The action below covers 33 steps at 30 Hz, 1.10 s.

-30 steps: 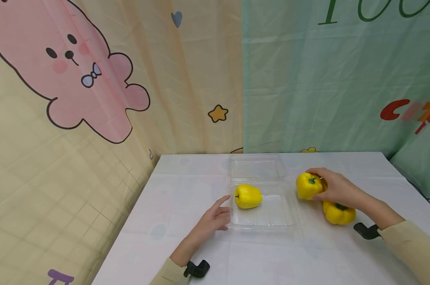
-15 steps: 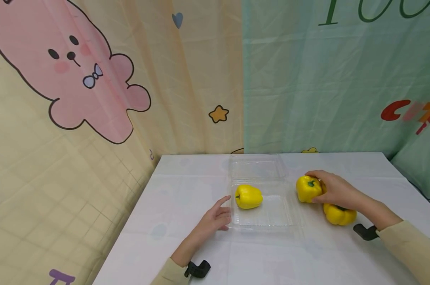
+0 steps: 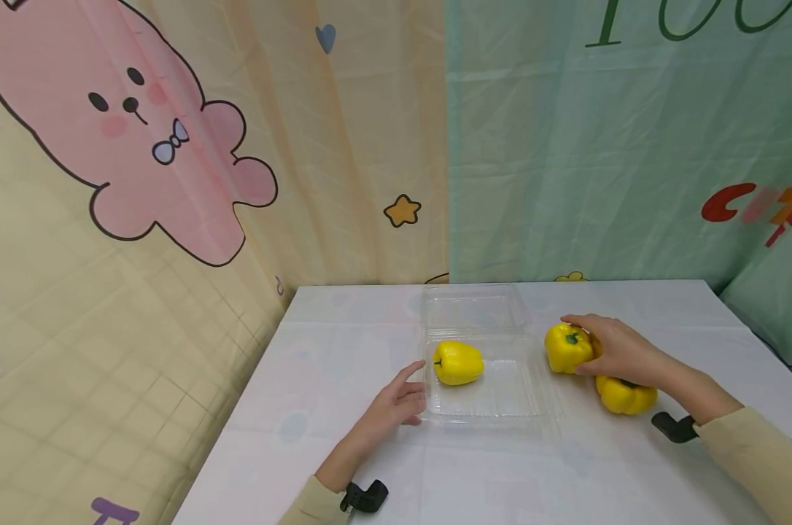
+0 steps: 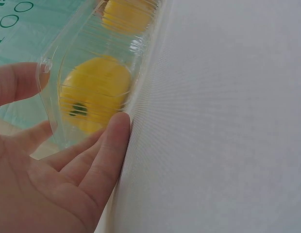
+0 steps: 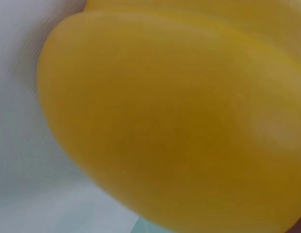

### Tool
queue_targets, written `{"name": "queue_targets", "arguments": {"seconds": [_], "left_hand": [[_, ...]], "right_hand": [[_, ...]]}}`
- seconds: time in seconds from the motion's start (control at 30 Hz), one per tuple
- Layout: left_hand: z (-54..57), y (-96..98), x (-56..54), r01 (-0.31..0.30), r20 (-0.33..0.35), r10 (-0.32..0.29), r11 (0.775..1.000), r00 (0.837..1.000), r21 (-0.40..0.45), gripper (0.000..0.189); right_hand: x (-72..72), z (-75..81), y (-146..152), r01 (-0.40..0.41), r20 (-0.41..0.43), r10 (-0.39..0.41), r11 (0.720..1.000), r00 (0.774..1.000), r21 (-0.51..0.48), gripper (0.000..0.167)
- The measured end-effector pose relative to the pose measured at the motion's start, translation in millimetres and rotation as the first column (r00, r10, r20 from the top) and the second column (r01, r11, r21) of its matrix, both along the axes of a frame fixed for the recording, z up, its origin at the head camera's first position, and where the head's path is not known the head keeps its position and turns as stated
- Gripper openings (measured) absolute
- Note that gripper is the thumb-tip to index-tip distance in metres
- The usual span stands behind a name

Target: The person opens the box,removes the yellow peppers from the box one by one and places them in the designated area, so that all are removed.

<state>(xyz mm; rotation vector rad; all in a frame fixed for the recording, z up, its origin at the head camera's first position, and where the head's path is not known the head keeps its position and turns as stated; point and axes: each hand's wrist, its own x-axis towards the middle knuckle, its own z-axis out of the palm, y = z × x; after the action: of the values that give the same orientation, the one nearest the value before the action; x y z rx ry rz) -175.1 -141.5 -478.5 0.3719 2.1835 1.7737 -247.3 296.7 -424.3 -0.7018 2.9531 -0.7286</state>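
My left hand (image 3: 396, 402) lies at the left side of a clear plastic clamshell box (image 3: 494, 397), fingertips touching its rim and wall. In the left wrist view, the fingers (image 4: 111, 150) rest mostly straight against the box. A yellow bell pepper (image 3: 458, 362) lies on its side inside the box. To the right of the box, my right hand (image 3: 626, 354) grips another yellow bell pepper (image 3: 567, 348), its green stem showing. Just in front of that hand sits one more yellow pepper (image 3: 624, 396), partly hidden by the wrist. A close yellow pepper (image 5: 170, 121) fills the right wrist view.
The box's clear lid (image 3: 472, 308) is folded back toward the far edge of the white table (image 3: 343, 335). Printed curtains (image 3: 343, 146) hang behind and to the sides. A black wrist camera mount (image 3: 365, 497) sits on the left wrist, another mount (image 3: 674, 427) on the right.
The pepper in my right hand has shifted very slightly toward me since a second ago, its stem now lower. My left hand stays at the box.
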Motion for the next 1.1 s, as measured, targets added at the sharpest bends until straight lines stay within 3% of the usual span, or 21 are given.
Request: {"name": "queue_targets", "arguments": {"seconds": [0.77, 1.1], "left_hand": [[-0.6, -0.4, -0.5, -0.003, 0.001, 0.003, 1.0, 1.0, 0.001, 0.064], [0.0, 0.1, 0.5, -0.004, -0.006, 0.003, 1.0, 1.0, -0.016, 0.063]], "right_hand": [[3.1, 2.6, 1, -0.017, -0.024, 0.018, 1.0, 1.0, 0.019, 0.083], [9.5, 13.7, 0, -0.027, -0.057, 0.028, 0.999, 0.998, 0.022, 0.085]]}}
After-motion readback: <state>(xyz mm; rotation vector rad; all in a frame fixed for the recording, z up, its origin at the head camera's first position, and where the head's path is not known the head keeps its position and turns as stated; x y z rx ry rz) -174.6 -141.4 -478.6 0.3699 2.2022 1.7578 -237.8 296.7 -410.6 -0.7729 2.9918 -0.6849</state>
